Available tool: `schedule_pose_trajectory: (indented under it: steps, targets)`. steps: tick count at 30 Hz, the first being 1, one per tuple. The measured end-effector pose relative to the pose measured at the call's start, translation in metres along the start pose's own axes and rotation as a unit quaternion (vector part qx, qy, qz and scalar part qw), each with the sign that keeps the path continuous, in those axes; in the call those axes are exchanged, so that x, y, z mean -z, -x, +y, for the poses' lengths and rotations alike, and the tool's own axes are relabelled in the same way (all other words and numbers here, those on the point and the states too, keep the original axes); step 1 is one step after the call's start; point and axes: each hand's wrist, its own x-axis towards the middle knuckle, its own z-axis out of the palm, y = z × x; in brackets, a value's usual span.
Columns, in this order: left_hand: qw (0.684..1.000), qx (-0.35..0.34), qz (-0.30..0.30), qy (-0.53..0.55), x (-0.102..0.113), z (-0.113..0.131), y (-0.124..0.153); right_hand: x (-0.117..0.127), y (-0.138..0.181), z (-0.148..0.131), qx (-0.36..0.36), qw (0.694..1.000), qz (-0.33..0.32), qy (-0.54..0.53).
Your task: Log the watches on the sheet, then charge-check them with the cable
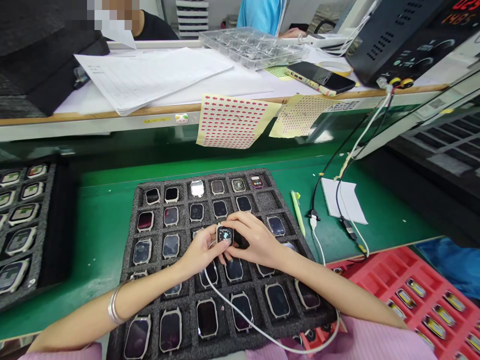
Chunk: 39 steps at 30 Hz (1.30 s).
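Observation:
Between my two hands is a smartwatch point(225, 235) without a strap, its screen lit with a dark face. My left hand point(202, 250) grips its left side, the thumb near the lower edge of the screen. Fingers of my right hand point(253, 237) close on its top and right side. A white cable point(232, 306) runs from near my left fingers, loops below and passes to the right; its end at the watch is hidden. Under both hands lies a dark grey foam tray point(272, 201) holding many strapless watches, most with dark screens. One watch point(257, 181) at the back right is lit.
Another foam tray of watches point(22, 215) stands at left. A green pen point(298, 212), cables point(314, 220) and white paper point(344, 200) lie right of the tray. Red trays point(397, 270) hold small parts. The shelf carries papers point(150, 75), a phone point(320, 77) and a power supply point(405, 45).

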Motion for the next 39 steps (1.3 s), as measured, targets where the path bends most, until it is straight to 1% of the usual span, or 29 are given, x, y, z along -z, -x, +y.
schedule_pose_trajectory:
  steps: [8,22,25,28,31,34,37,39]
  targets:
    - [1.0,0.003,-0.012,-0.009,0.001,0.0,0.0,0.0,0.001,0.001,0.002,1.0,-0.005,-0.015]
    - [1.0,0.012,-0.015,-0.015,0.003,0.001,0.001,0.0,0.003,0.002,0.011,0.999,0.008,-0.044]
    - [1.0,0.011,-0.023,-0.008,0.004,0.003,0.003,0.001,0.003,0.001,0.03,0.996,0.029,-0.074]
    - [0.999,0.013,-0.051,0.012,0.006,0.005,0.005,0.002,0.002,-0.001,0.059,0.988,0.053,-0.134]
    - [0.996,0.017,-0.08,0.045,0.006,0.009,0.005,0.003,-0.001,-0.003,0.076,0.974,0.059,-0.205]
    - [0.993,0.022,-0.096,0.067,0.007,0.015,0.004,0.003,-0.003,-0.001,0.084,0.965,0.066,-0.239]
    - [0.994,0.023,-0.099,0.042,0.007,0.018,0.003,0.004,-0.004,0.001,0.087,0.971,0.072,-0.212]
    - [0.997,0.024,-0.07,0.001,0.007,0.014,0.002,0.006,-0.005,0.002,0.067,0.987,0.055,-0.132]
